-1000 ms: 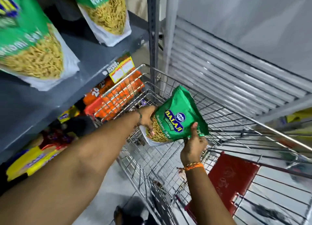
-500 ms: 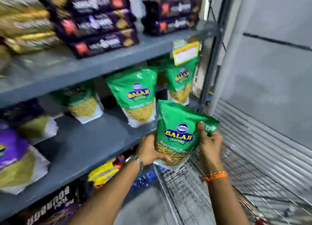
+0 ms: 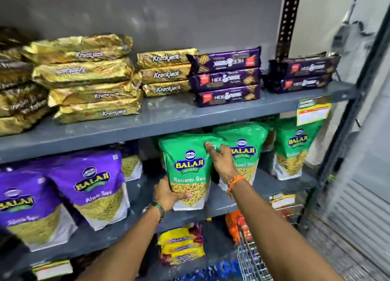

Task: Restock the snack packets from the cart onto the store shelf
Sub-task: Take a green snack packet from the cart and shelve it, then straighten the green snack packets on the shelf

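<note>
Green pkt (image 3: 186, 171) upright, held at front of mid shelf (image 3: 225, 204), base at or just above the shelf lip; contact w/ shelf cannot be told. L hand (image 3: 166, 195) wraps lower-left corner, thumb across the clear window. R hand (image 3: 222, 161) pinches upper-right edge, fingers closed on the top seam. Both hands gripping the pkt.

Adjacent stock: 2nd green pkt (image 3: 244, 152) directly behind/right of R hand, partly hidden by it. 3rd green pkt (image 3: 293, 150) further right, near the upright post (image 3: 288, 21). Bare shelf strip between 2nd and 3rd. Purple pkt (image 3: 96, 183) to left, w/ a bare shelf gap between it and held pkt.

Overhead: top shelf edge (image 3: 147, 131) sits just above held pkt's top seam; little headroom. Price tag (image 3: 313, 112) hangs from that edge, right end.

Below: cart (image 3: 251, 257) wire corner at lower right, under R forearm, close to shelf front. Yellow pkts (image 3: 180, 247) on the shelf beneath.
</note>
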`<state>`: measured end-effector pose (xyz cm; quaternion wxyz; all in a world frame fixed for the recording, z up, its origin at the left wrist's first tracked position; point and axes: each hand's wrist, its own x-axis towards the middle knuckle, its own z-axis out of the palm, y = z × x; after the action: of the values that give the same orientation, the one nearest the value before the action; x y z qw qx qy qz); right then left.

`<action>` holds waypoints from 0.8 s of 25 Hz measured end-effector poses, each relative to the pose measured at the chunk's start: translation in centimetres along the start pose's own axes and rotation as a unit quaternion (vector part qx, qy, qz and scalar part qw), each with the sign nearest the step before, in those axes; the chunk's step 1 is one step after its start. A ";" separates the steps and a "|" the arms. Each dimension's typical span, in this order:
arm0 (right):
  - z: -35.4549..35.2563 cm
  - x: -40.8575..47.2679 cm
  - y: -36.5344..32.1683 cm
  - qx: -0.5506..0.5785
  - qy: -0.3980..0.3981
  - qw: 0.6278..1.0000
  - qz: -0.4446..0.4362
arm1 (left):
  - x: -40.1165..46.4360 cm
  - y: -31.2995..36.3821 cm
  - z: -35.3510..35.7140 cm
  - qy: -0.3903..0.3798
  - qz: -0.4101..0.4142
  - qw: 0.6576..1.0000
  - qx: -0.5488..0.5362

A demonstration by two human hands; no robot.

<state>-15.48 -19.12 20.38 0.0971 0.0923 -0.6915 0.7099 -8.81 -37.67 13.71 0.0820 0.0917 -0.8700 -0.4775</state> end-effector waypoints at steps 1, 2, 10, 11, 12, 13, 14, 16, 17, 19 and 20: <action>0.7 0.6 0.6 0.003 -0.005 1.000 -0.001 | 0.7 -0.9 0.0 0.003 -0.007 1.000 -0.011; 1.2 1.2 1.2 0.005 -0.010 1.000 -0.003 | 1.6 -1.9 0.4 0.006 -0.012 1.000 -0.025; 2.4 2.8 2.2 0.062 0.025 0.997 -0.032 | 4.8 1.6 0.0 0.072 0.000 0.944 -0.323; 2.6 2.8 2.1 0.076 0.044 0.995 -0.044 | 5.6 3.1 -0.7 0.106 -0.003 0.923 -0.369; 2.8 2.9 2.3 0.090 0.063 0.993 -0.051 | 6.6 4.2 -1.4 0.139 -0.010 0.904 -0.404; 3.0 3.0 2.5 0.101 0.083 0.990 -0.052 | 7.3 5.1 -2.1 0.163 -0.006 0.887 -0.431; 3.3 3.0 2.6 0.110 0.093 0.988 -0.051 | 7.8 5.7 -2.6 0.176 0.007 0.871 -0.458; 3.6 3.2 2.5 0.103 0.097 0.989 -0.043 | 8.1 6.2 -3.0 0.197 0.037 0.848 -0.490; 3.6 3.2 2.0 0.096 0.091 0.991 -0.031 | 8.2 6.0 -3.3 0.198 0.042 0.844 -0.497; 3.2 2.9 1.3 0.088 0.069 0.994 -0.016 | 8.1 5.6 -3.5 0.199 0.055 0.829 -0.520; 2.8 2.5 1.4 0.081 0.063 0.995 -0.014 | 8.1 5.2 -3.5 0.194 0.059 0.825 -0.528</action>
<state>-18.29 -21.96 19.81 0.1424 0.0644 -0.6228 0.7666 -16.25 -39.69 20.45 0.3130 0.0735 -0.4550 -0.8305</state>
